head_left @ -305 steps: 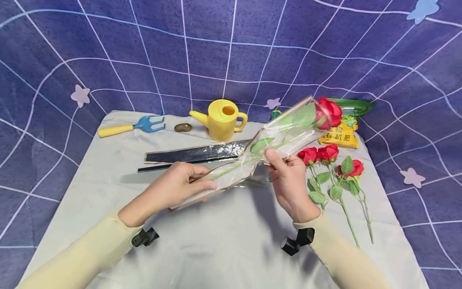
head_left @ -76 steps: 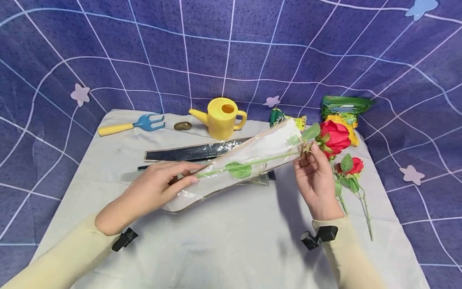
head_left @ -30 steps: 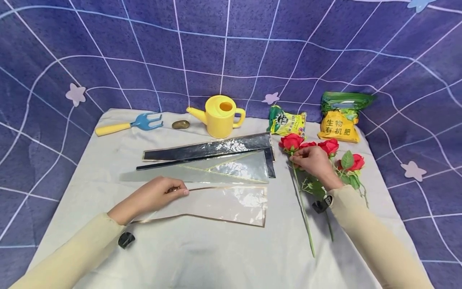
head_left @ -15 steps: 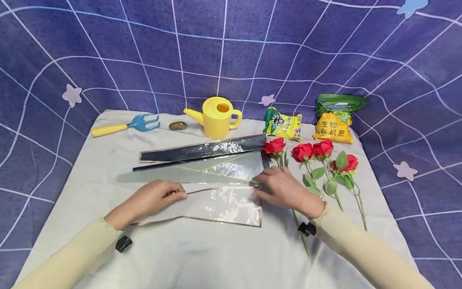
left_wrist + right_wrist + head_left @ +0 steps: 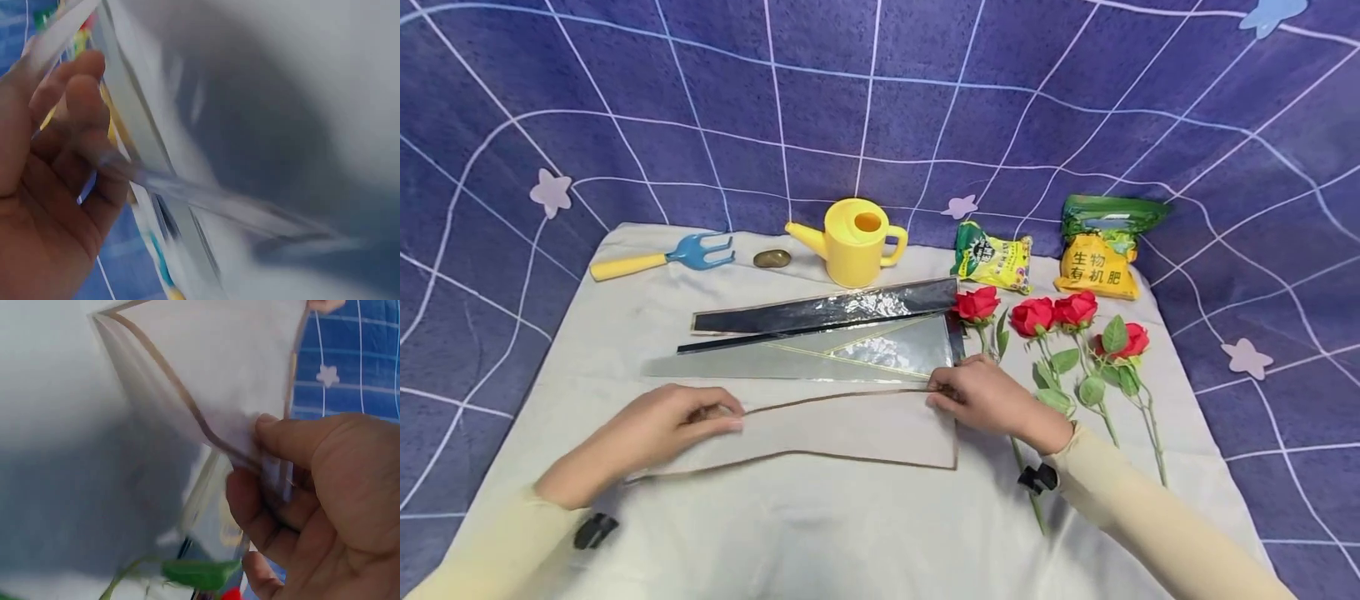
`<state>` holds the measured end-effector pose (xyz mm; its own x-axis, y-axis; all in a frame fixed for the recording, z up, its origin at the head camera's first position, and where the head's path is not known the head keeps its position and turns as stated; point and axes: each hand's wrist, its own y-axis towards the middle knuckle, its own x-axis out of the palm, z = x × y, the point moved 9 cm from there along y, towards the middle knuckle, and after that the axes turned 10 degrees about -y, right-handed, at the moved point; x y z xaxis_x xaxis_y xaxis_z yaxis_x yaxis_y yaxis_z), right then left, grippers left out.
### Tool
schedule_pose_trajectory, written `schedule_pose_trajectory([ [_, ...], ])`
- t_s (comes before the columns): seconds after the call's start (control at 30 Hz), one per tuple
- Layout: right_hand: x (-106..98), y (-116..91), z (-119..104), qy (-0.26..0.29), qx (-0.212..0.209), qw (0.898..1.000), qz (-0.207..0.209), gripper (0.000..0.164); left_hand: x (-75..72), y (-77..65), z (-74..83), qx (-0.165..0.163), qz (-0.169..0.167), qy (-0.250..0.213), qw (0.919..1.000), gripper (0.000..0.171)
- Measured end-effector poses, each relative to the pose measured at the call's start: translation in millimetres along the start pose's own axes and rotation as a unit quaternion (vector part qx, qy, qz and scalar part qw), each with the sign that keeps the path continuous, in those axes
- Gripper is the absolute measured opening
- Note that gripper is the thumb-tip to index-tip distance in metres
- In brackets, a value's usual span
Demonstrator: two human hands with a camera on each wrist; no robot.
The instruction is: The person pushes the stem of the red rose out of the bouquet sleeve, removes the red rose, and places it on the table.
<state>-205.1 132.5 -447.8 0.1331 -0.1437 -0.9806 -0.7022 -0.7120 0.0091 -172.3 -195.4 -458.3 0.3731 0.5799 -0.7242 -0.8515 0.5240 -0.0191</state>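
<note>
A clear flower sleeve (image 5: 850,429) with a brown-gold border spans between both hands, close over the white tablecloth. My left hand (image 5: 651,433) pinches its upper edge toward the narrow end. With thumb and fingers, my right hand (image 5: 988,396) pinches the corner of the wide end; in the right wrist view the sleeve (image 5: 219,362) hangs from that grip. A red rose (image 5: 977,305) lies just beyond the right hand, its stem partly hidden under the hand. More red roses, a pair (image 5: 1033,317) and a single one (image 5: 1123,340), lie to the right.
Behind the sleeve lie a black-bordered sleeve (image 5: 827,307) and a grey translucent one (image 5: 880,346). Along the back stand a yellow watering can (image 5: 853,250), a hand fork (image 5: 692,252), a brown stone (image 5: 772,258), a green-yellow packet (image 5: 992,260) and a yellow fertilizer bag (image 5: 1099,258).
The rose came out of the sleeve, and my right hand laid it beside the other roses. That hand then took the sleeve's wide corner, while my left hand shifted left.
</note>
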Motion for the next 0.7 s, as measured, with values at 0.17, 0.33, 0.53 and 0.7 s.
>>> schedule_pose_trajectory([
  [0.17, -4, -4, 22, 0.034, 0.043, 0.998, 0.019, 0.012, -21.6, -27.4, -25.5, -0.023, 0.022, -0.025, 0.9992, 0.010],
  [0.33, -17, -14, 62, 0.038, 0.165, 0.983, 0.076, 0.016, -21.2, -31.3, -41.4, -0.045, 0.031, 0.045, 0.9975, 0.012],
  [0.53, -9, -28, 115, -0.006, 0.275, 0.960, 0.053, 0.016, -39.5, -28.4, -27.6, -0.009, 0.143, 0.105, 0.9842, 0.011],
  [0.7, 5, -33, 136, 0.024, 0.309, 0.951, 0.018, 0.019, -45.5, -16.9, -5.3, 0.022, 0.167, 0.074, 0.9829, 0.011],
])
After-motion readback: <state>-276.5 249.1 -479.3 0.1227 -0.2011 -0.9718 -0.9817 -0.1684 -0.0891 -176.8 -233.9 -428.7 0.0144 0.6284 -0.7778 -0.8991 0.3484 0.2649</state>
